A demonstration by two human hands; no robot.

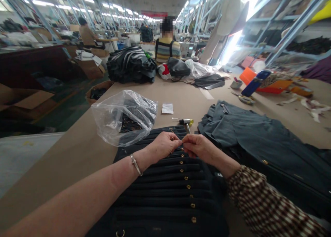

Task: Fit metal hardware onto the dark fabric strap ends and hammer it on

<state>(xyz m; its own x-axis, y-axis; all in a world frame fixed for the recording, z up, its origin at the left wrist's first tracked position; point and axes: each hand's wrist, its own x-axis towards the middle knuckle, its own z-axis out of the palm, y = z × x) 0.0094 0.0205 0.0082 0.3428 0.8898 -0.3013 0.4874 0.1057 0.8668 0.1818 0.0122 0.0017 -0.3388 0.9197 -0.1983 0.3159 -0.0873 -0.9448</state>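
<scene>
My left hand (163,145) and my right hand (198,147) meet fingertip to fingertip above a stack of dark straps (165,182) with small gold rings and studs. Both hands are closed in a pinch on something small between them, too small to name. A silver bracelet sits on my left wrist. My right arm wears a checked sleeve. A clear plastic bag (124,116) with more dark ringed pieces lies just left of my left hand. A small yellow-handled tool (184,122) rests on the table beyond my fingers.
A pile of grey-blue garments (258,140) lies to the right. A white paper slip (167,108) sits further back. A person in a striped top sits at the table's far end behind dark bags (131,68). Cardboard boxes (26,101) stand on the floor left.
</scene>
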